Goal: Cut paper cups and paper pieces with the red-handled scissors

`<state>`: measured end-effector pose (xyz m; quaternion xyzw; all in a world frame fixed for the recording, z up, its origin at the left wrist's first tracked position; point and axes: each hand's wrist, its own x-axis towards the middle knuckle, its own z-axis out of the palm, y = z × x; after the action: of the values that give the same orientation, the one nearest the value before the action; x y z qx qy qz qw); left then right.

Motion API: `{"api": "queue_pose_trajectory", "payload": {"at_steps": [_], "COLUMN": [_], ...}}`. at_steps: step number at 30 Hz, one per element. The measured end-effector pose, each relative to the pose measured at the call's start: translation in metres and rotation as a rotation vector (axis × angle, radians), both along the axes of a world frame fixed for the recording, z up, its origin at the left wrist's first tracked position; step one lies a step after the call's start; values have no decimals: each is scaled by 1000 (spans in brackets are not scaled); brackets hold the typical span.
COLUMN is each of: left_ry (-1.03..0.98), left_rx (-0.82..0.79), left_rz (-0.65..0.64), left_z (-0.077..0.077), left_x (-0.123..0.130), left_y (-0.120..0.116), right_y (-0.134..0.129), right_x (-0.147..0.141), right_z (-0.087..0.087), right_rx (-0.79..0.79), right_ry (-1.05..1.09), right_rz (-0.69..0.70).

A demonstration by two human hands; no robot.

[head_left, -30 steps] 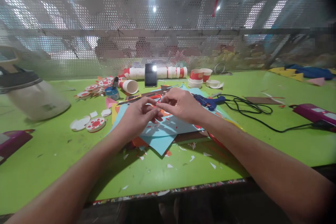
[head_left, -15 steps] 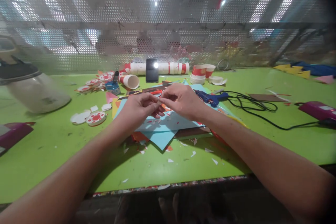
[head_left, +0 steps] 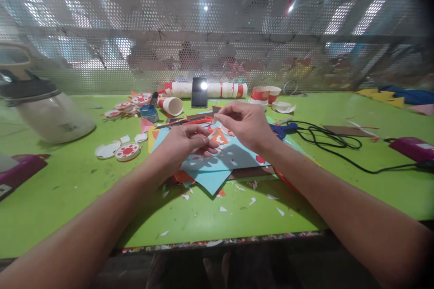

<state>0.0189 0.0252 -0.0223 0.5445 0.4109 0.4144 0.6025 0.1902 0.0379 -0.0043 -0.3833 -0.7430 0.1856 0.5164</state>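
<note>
My left hand [head_left: 188,144] pinches a small pale strip [head_left: 212,135] between thumb and forefinger, its other fingers loosely curled. Just to the right and slightly higher, my right hand [head_left: 247,124] has thumb and forefinger pressed together; a tiny whitish bit shows at their tips, too small to name. A short gap parts the two hands. Beneath them lie light blue paper sheets [head_left: 212,183] and an orange paper piece [head_left: 222,137] with white scraps on it. Partly behind my right hand lies a blue glue gun [head_left: 280,131]. Red-handled scissors [head_left: 200,120] lie behind the fingers.
Paper cups [head_left: 259,95], a cup roll [head_left: 217,89], a phone [head_left: 199,92] and a blue ink bottle [head_left: 149,112] stand at the back. Cut cup bottoms [head_left: 127,151] lie left, near a large kettle-like container [head_left: 50,115]. A black cord [head_left: 339,153] runs right to a purple box [head_left: 412,149].
My hands have drawn apart from touching fingertips; the right one lifted up and right, the left moved slightly down. The pale strip now shows in my left fingers. The view shifted slightly.
</note>
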Motion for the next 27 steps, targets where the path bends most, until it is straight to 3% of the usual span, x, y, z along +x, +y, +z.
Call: {"api": "queue_pose_trajectory", "payload": {"at_steps": [5,11,15,21,27], "left_ry": [-128,-217,-246,-291,-223], "left_rx": [-47,-80,-105,-49,-88], "left_rz": [57,-6,-18,-145,-71], "left_z": [-1,2,6,8,4], "left_x": [0,0,0,-1,0], "left_y": [3,-1,-4,-4,-3], "right_y": [1,-2,-6,-5,-2], "right_x": [0,-13,-15,-13,-15], "right_z": [-1,-14,-16,-16,-21], "right_rx": [-107,-81,-83,-108,-139], "right_ry": [78,77,101,155,193], "right_rz": [13,-18,2,56,101]}}
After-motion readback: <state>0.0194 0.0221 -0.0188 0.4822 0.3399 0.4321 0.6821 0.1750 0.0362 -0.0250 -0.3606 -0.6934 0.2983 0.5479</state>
